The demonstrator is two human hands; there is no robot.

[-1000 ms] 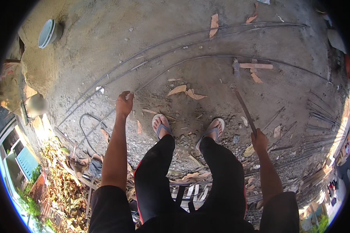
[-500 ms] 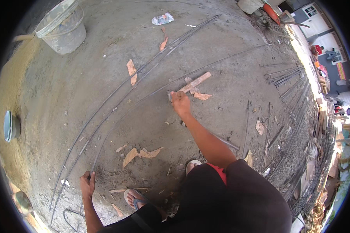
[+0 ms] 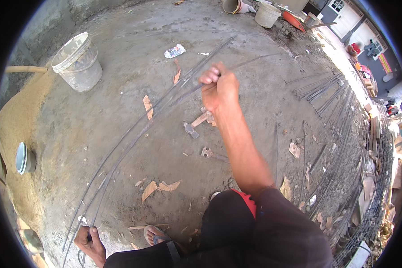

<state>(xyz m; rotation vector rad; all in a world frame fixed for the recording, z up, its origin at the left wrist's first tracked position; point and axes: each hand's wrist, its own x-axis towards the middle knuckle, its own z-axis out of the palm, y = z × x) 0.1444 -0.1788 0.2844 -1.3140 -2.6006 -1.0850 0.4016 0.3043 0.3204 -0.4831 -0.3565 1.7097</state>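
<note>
My left hand (image 3: pixel 90 244) at the lower left is closed on a long thin steel rod (image 3: pixel 128 148). The rod curves up across the ground to my right hand (image 3: pixel 219 85), whose fingers are curled round it, and its far end stretches beyond that hand. Two more steel rods (image 3: pixel 120 144) lie close alongside on the left. A hammer (image 3: pixel 191 130) with a wooden handle rests on the ground below my right hand, its handle partly behind my wrist. Near my right forearm lies a metal tool (image 3: pixel 215 155) with a reddish head, partly hidden.
A dirty white bucket (image 3: pixel 78 67) stands at the far left by a sand pile (image 3: pixel 20 111), with a small blue-grey pail (image 3: pixel 26 158) nearer. Bundled rods (image 3: pixel 321 91) and rubble cover the right side. Torn brown paper (image 3: pixel 149 190) and a crumpled wrapper (image 3: pixel 174 51) lie about.
My right hand has left the hammer, risen away and closed on the rod. The hammer now lies turned on the ground. My left hand has shifted down and left, and the view has tilted.
</note>
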